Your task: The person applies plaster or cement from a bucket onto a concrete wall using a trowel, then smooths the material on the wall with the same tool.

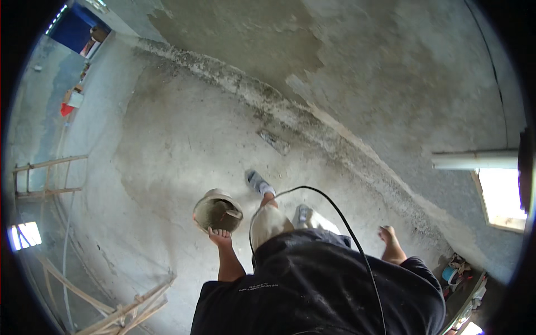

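My left hand (221, 236) is closed over the rim of a pale bucket (214, 195), low to the left of my legs. Grey wet mix coats the inside, where a tool (232, 214), perhaps a trowel, rests. My right hand (387, 235) hangs out to the right of my body with loosely bent, parted fingers and nothing visible in it. A thin black cable loops from my clothing over my legs. My feet (257, 181) are on the concrete floor, one ahead of the other.
A grey board (273, 142) lies near the base of the plastered wall (374, 67). Wooden ladder-like frames (50, 164) stand at the left and lower left (131, 310). Boxes (75, 98) line the far-left wall. Assorted items (449, 274) are piled at lower right, below a bright window (499, 198).
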The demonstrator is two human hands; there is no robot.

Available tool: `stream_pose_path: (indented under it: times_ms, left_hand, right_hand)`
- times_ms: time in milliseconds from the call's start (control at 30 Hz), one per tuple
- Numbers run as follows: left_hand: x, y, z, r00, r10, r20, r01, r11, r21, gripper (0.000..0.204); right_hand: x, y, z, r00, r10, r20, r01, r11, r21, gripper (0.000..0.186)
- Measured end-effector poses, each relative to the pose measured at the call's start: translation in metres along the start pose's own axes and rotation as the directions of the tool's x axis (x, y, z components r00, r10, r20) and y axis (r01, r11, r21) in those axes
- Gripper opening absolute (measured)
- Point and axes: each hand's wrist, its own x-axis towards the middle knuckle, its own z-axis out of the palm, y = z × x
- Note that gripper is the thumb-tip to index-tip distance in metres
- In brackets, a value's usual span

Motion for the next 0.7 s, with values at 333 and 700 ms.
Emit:
stream_pose_path:
  times_ms: [333, 700]
  left_hand:
    - [-0.159, 0.026, -0.140, 0.950, 0.308, -0.041, -0.279, 0.902, 0.329, 0.045]
    - [-0.187, 0.079, -0.376, 0.881, 0.263, -0.392, -0.040, 0.869, 0.494, 0.048]
  right_hand:
    - [-0.093, 0.104, 0.127, 0.988, -0.083, 0.127, 0.003, 0.850, 0.527, 0.026]
    - [-0.169, 0.210, 0.223, 0.963, 0.139, 0.231, -0.240, 0.834, 0.497, 0.019]
